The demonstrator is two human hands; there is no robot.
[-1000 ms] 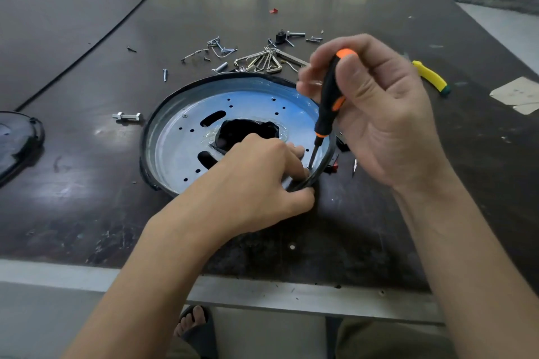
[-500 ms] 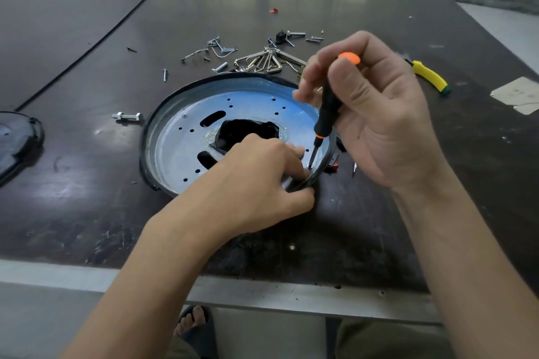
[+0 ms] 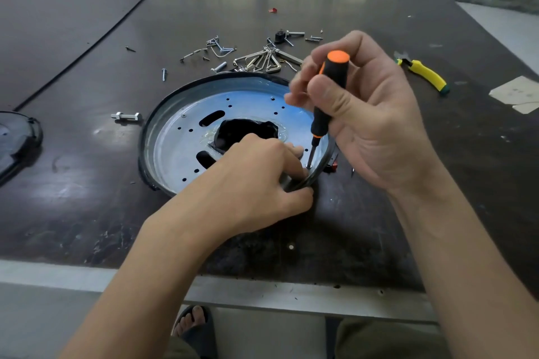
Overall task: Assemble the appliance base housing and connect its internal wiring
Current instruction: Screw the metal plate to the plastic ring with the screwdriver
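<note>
The left hand (image 3: 256, 175) pinches the base housing (image 3: 186, 137) rim, steadying it on the desk (image 3: 87, 198), while the right hand (image 3: 364, 114) grips the screwdriver (image 3: 326, 102) upright on a screw (image 3: 309, 167).

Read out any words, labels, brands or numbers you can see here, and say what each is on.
None can be read. The screwdriver, yellow-handled tool and metal base plate show no print; any marks on the paper scrap are too faint to read.
</note>
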